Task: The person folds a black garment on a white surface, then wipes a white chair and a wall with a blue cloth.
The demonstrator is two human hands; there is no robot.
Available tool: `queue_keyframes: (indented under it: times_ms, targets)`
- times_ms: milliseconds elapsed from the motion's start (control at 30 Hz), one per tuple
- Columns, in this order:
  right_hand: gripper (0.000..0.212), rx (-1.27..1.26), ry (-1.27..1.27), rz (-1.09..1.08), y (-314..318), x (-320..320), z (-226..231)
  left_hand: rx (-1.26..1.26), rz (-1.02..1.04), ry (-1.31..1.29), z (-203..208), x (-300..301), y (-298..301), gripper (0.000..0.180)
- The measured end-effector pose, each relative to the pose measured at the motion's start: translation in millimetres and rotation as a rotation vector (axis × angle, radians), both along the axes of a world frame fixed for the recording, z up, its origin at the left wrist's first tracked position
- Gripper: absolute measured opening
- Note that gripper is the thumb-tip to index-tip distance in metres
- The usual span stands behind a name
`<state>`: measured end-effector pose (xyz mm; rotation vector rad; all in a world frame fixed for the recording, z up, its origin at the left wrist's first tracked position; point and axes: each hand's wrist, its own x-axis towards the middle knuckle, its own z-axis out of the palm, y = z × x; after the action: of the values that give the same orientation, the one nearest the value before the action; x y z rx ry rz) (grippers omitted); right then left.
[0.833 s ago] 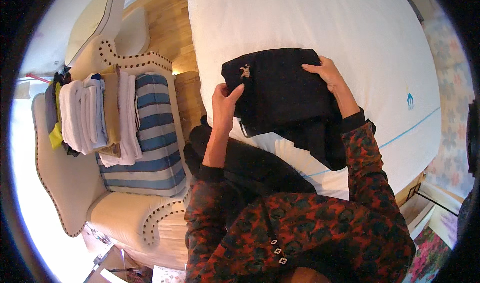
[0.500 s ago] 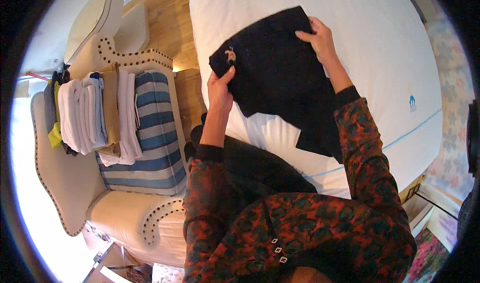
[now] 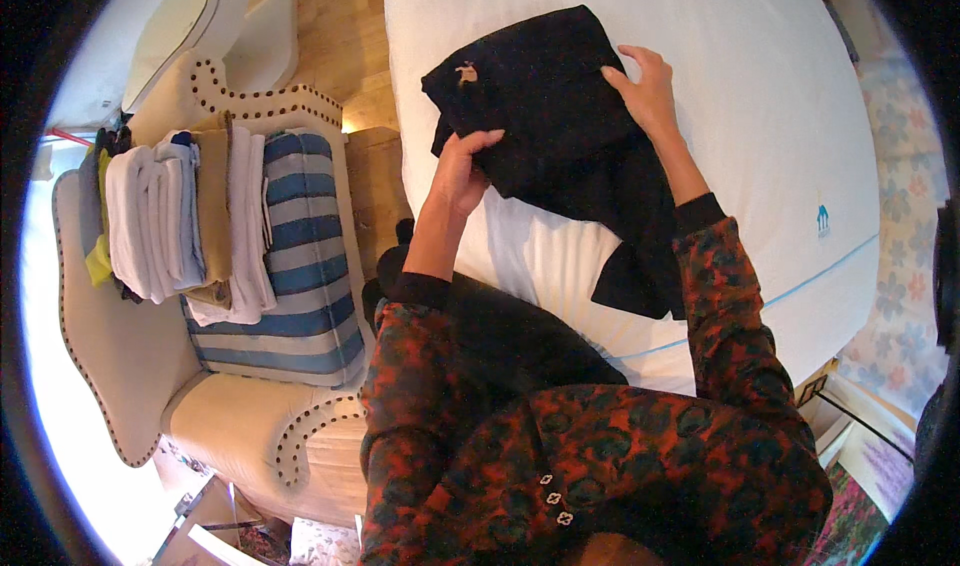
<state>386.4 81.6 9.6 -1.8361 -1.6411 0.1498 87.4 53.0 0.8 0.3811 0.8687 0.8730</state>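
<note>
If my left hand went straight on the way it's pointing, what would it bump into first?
The black garment, most likely. Your left hand points right at it, and its thumb looks to be on the cloth. Depth is hard to tell.

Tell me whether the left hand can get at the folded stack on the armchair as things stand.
Probably, though the left hand would first have to release the black garment: the folded stack sits off to the left on the striped cushion of the armchair, with nothing visible standing between them.
</note>
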Motion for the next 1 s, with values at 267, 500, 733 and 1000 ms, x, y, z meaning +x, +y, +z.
queue_keyframes:
  times_ms: [267, 500, 733, 1000]
  targets:
    - [0.100, 0.034, -0.178, 0.363, -49.3, -50.6, 66.5, 0.001, 0.024, -0.413, 20.7, 15.2, 38.7, 0.023]
    - [0.051, 0.489, -0.265, 0.240, -7.6, -38.4, 46.9, 0.120, 0.099, -0.220, 16.0, 5.8, 21.4, 0.030]
    - [0.071, -0.221, -0.444, 0.366, -63.4, -12.5, 23.0, 0.020, 0.145, 0.195, -24.6, 6.3, -36.7, 0.042]
    - [0.093, -0.393, 0.224, -0.022, -92.0, 11.2, -2.2, -0.097, 0.410, 0.419, -9.6, 29.1, -65.6, 0.077]
